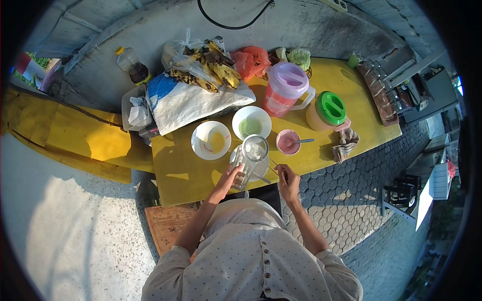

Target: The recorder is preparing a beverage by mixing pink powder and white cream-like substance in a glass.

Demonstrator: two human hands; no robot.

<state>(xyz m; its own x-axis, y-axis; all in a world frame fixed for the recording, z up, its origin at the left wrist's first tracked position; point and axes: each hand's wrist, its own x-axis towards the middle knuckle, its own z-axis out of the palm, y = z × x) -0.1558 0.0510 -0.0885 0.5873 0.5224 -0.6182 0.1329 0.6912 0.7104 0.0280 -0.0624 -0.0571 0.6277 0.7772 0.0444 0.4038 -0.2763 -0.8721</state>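
Note:
My left hand (228, 181) grips a clear glass (243, 177) near the table's front edge. A round wire-mesh strainer (255, 148) with white material in it lies over the glass's mouth. My right hand (289, 182) pinches a thin metal utensil or handle, whose far end I cannot make out. Under the strainer and glass is a pale bowl (263, 169) with a metal spoon handle (262, 178) sticking out. Around it stand a white bowl with yellow content (211, 140), a white bowl with green content (251, 122) and a cup of pink mixture (288, 142) with a spoon.
The yellow table (180, 188) also holds a pink pitcher with a lilac lid (280, 90), a green-lidded pitcher (327, 111), a crumpled cloth (345, 145), bananas (218, 71) on a white sack (188, 109), a red plastic bag (250, 62) and a tray of glasses (380, 94).

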